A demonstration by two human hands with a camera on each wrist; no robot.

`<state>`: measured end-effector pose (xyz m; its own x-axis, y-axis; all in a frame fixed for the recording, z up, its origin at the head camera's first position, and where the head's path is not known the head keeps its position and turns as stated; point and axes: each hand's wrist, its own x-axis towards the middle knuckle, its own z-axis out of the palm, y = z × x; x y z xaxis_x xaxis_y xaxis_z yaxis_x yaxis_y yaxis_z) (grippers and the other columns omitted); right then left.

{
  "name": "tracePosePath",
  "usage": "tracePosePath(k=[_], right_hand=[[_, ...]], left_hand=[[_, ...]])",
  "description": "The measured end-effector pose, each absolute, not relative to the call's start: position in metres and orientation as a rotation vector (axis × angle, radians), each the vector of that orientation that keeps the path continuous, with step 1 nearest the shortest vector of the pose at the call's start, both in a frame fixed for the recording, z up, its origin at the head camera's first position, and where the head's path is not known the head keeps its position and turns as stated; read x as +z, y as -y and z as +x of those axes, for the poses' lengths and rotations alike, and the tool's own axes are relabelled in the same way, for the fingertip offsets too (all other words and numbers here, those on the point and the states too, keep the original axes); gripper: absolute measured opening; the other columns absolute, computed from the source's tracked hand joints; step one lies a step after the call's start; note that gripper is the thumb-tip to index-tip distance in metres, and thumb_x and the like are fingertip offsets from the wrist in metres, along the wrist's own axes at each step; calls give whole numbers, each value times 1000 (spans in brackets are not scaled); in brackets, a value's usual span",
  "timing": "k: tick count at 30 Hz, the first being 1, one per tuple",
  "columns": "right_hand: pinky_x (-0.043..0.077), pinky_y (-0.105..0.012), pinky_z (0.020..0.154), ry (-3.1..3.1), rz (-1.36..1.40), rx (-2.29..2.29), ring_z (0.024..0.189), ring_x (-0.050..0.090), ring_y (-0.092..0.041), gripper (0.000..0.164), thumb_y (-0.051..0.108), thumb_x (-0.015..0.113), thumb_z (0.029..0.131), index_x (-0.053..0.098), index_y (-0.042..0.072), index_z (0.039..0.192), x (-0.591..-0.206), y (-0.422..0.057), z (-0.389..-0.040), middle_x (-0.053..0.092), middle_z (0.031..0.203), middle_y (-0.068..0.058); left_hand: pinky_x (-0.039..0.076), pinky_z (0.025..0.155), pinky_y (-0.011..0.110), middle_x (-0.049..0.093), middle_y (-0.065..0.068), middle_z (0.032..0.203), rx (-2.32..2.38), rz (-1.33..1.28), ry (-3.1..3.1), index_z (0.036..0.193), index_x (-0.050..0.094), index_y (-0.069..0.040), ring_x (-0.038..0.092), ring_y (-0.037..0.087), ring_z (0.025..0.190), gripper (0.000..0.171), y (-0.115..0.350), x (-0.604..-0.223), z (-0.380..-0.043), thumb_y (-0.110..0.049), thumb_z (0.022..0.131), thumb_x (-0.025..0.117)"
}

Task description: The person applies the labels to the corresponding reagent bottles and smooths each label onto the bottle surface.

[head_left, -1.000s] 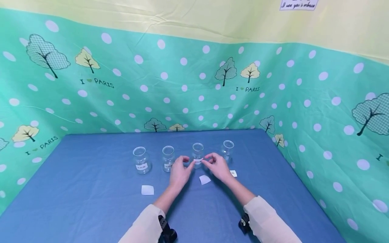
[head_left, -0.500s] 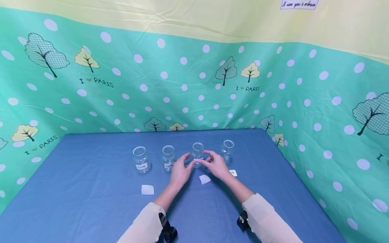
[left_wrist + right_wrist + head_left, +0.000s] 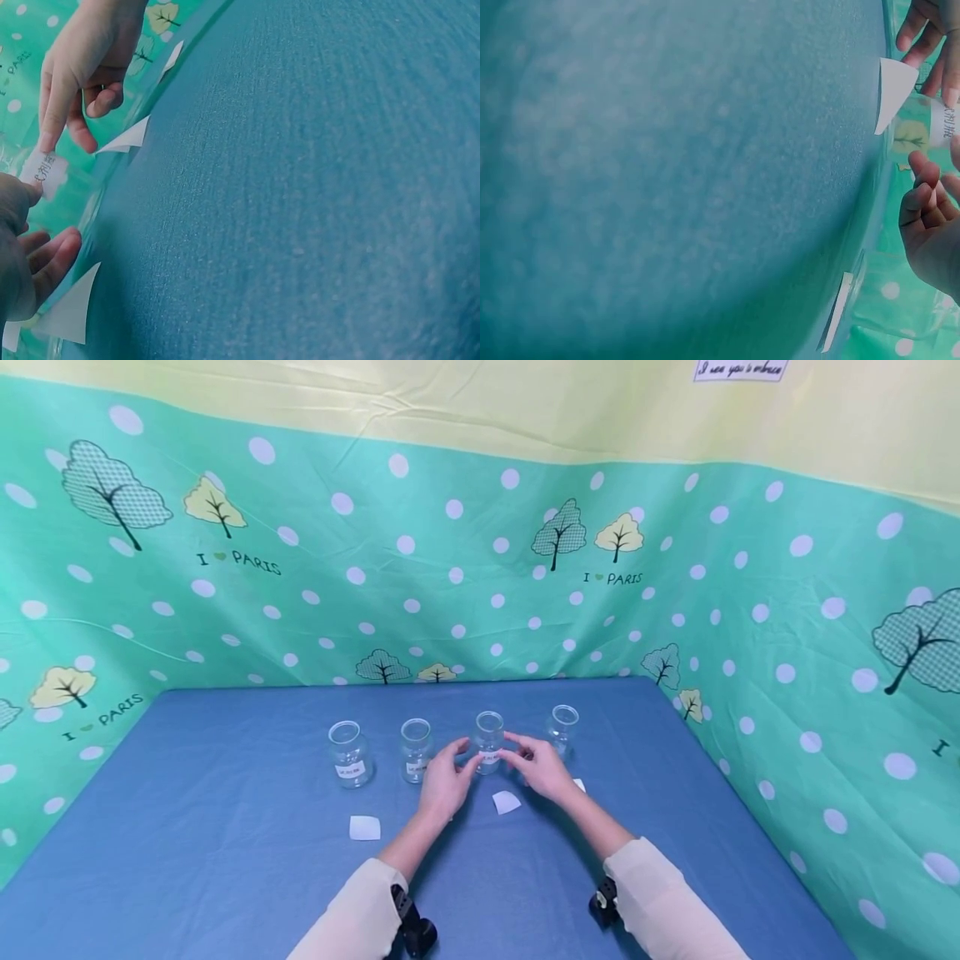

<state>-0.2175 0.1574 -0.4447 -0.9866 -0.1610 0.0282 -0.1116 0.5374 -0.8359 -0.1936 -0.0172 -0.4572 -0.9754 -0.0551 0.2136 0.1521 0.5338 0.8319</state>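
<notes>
Both hands are at the third glass jar (image 3: 489,732) from the left, which stands upright on the table. A white label (image 3: 490,757) with dark printed characters lies across its front. My left hand (image 3: 444,789) is on the jar's left, its thumb touching the label's left end. On the other side is my right hand (image 3: 546,771), with its thumb at the label's right end and its index finger along the jar's side. In the left wrist view both thumbs meet the label (image 3: 46,176); the lower fingers curl loosely below. The jar's back is hidden.
Two more labelled jars (image 3: 349,752) (image 3: 416,747) stand left, another jar (image 3: 562,727) right. White paper pieces (image 3: 364,828) (image 3: 506,802) lie in front; a third (image 3: 579,785) is partly behind the right wrist. A green printed curtain (image 3: 450,568) borders the blue table (image 3: 247,860).
My right thumb pressed in over the label, then slid to its right end, so more print shows. The right hand now covers more of the paper piece beside it. The left hand barely moved.
</notes>
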Motion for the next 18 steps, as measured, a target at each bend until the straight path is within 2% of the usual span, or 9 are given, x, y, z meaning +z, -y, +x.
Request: tracePosePath(k=[5, 12, 18], right_hand=[[45, -28, 47, -2701, -239, -1459, 45, 48, -13, 43, 30, 63, 89, 57, 18, 129, -445, -159, -218, 67, 78, -14], [46, -29, 48, -2690, -246, -1470, 45, 49, -17, 42, 32, 60, 90, 56, 19, 130, -444, -160, -216, 68, 79, -14], [45, -29, 47, -2693, -213, -1487, 44, 47, -14, 38, 26, 58, 92, 57, 18, 129, -445, -161, -216, 68, 80, -15]], left_hand=[[53, 73, 35, 65, 10, 118, -1425, -79, 2556, 123, 59, -6, 67, 19, 80, 41, 17, -458, -193, -29, 89, 63], [53, 77, 38, 63, 12, 119, -1481, -51, 2527, 121, 61, -6, 67, 21, 86, 43, 18, -460, -194, -35, 89, 61], [52, 80, 40, 64, 13, 117, -1468, -61, 2520, 119, 62, -5, 67, 24, 89, 40, 18, -460, -194, -32, 90, 61]])
